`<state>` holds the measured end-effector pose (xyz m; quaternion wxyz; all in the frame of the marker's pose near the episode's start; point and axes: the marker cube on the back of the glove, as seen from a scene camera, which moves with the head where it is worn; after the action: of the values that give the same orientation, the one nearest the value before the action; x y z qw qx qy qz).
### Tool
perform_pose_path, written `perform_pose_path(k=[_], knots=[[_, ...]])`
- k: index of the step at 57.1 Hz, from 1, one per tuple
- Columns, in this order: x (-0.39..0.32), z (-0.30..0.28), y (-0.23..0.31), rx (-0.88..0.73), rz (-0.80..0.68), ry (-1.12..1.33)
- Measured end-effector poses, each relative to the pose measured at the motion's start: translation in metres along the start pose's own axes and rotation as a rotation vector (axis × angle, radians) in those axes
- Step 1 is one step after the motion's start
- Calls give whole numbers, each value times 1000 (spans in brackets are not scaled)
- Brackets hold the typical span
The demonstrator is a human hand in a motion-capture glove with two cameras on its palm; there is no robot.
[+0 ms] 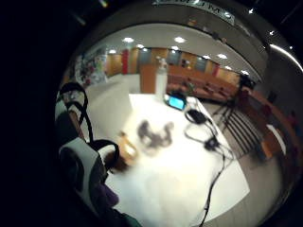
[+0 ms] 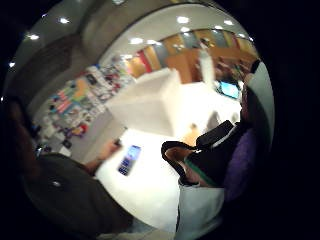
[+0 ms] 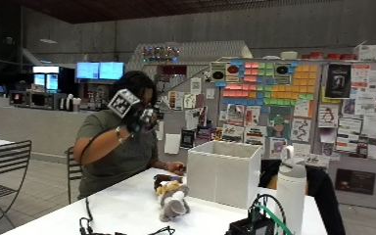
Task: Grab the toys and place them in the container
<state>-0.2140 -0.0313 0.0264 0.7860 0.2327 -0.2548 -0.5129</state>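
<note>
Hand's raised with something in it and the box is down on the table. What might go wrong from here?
1. The gloved right hand is raised at head height holding something purple, well away from the white box; it may slip out on the way down.
2. The grey stuffed toy lies close beside the box and could be knocked.
3. The water bottle stands nearby and could tip.

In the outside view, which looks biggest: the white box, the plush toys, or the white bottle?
1. White open-topped box container.
2. Tall white bottle, though it stands nearer the camera, so its rank is unsure.
3. Grey and brown plush toys.
</note>
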Motion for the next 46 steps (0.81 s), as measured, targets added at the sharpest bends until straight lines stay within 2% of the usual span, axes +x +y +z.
perform_pose_path(k=[2, 6, 9, 12, 17, 21, 22, 26, 29, 31, 36, 42, 46], knots=[[0, -5, -50, 39, 35, -7], [18, 3, -137, 86, 288, 171], [41, 12, -183, 96, 396, 245], [64, 28, -218, 87, 407, 290], [103, 67, -246, 8, 289, 365], [109, 103, -283, 24, 560, 296], [109, 112, -289, 14, 562, 286], [126, 143, -291, -102, 385, 373], [141, 164, -298, -158, 489, 458], [145, 176, -305, -160, 577, 417], [151, 204, -308, -219, 559, 318], [169, 220, -296, -336, 698, 245], [178, 222, -281, -418, 669, 292]])
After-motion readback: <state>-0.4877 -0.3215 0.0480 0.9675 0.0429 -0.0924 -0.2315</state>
